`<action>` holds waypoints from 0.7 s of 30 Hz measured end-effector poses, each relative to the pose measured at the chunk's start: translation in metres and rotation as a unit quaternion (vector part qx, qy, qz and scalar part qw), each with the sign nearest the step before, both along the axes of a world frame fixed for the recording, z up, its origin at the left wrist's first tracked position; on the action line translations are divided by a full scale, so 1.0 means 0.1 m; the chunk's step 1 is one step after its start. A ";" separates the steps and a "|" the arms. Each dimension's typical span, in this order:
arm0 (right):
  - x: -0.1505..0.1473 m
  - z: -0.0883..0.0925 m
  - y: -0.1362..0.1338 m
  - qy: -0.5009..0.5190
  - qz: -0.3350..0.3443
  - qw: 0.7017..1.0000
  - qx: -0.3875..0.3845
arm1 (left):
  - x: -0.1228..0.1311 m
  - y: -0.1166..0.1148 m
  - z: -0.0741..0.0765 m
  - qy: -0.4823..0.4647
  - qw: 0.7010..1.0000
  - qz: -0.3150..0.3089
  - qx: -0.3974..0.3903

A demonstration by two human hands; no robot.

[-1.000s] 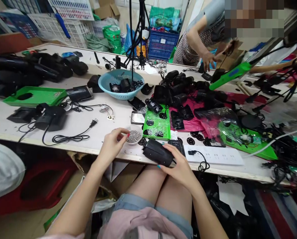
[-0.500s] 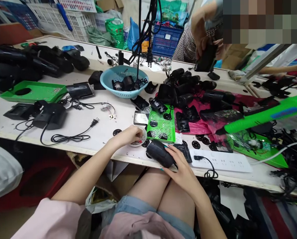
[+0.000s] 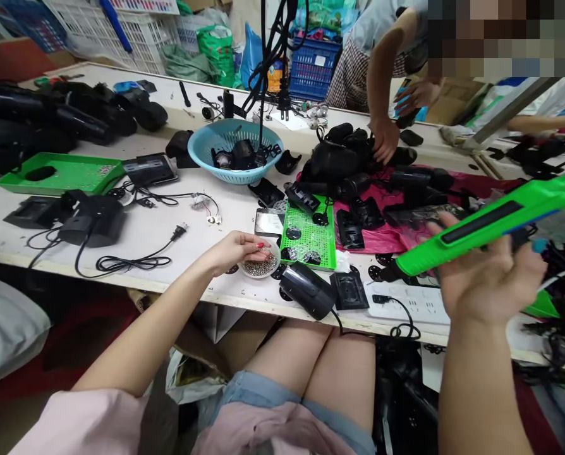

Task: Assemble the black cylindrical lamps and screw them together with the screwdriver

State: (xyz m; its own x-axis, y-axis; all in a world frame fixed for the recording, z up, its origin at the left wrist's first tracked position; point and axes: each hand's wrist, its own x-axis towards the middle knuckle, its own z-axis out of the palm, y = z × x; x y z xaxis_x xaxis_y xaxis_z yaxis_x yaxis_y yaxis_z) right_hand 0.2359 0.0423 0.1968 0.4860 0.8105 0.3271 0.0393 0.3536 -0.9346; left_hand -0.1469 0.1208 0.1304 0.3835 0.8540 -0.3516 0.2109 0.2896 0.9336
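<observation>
My left hand (image 3: 234,249) is over a small white bowl of screws (image 3: 262,265), its fingertips pinched in the bowl on something I cannot make out. My right hand (image 3: 488,278) is raised at the right with its fingers spread under a long green electric screwdriver (image 3: 491,225), which rests against the palm. A black plastic device (image 3: 307,290) lies on the table edge in front of me, with no hand on it. Beside it lies a black cover plate (image 3: 349,289).
A green perforated tray (image 3: 308,232) holds black parts. A blue basket (image 3: 233,149), black housings on a pink bag (image 3: 382,239), a white power strip (image 3: 414,303) and loose cables (image 3: 126,260) cover the table. A person across the table (image 3: 385,136) handles black parts.
My right hand left the black device and rose to the right to meet the green screwdriver. My left hand stayed at the screw bowl. The person opposite lowered a hand onto the black housings.
</observation>
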 end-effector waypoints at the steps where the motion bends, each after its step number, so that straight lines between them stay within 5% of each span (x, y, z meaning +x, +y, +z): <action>1: -0.03 0.02 0.07 0.043 0.062 0.997 -0.013 | -0.02 -0.01 0.02 -0.016 1.000 0.005 -0.014; 3: -0.14 0.01 0.17 0.057 0.095 0.993 -0.033 | -0.05 -0.04 0.06 -0.059 0.996 0.014 -0.059; 8: -0.31 -0.07 0.20 0.000 -0.047 0.999 -0.022 | -0.09 -0.09 0.13 -0.132 0.977 0.047 -0.160; 21: -0.23 -0.11 -0.54 -0.173 -0.097 0.977 -0.082 | -0.09 -0.13 0.18 -0.143 0.978 0.031 -0.145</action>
State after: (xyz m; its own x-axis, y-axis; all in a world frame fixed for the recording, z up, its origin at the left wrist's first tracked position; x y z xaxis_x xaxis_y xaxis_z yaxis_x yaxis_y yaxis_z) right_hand 0.2125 -0.0117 0.1862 0.5183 0.7698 0.3724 0.4142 0.1550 -0.8969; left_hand -0.1561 0.1075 0.1482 0.4521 0.7590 -0.4686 -0.0739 0.5554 0.8283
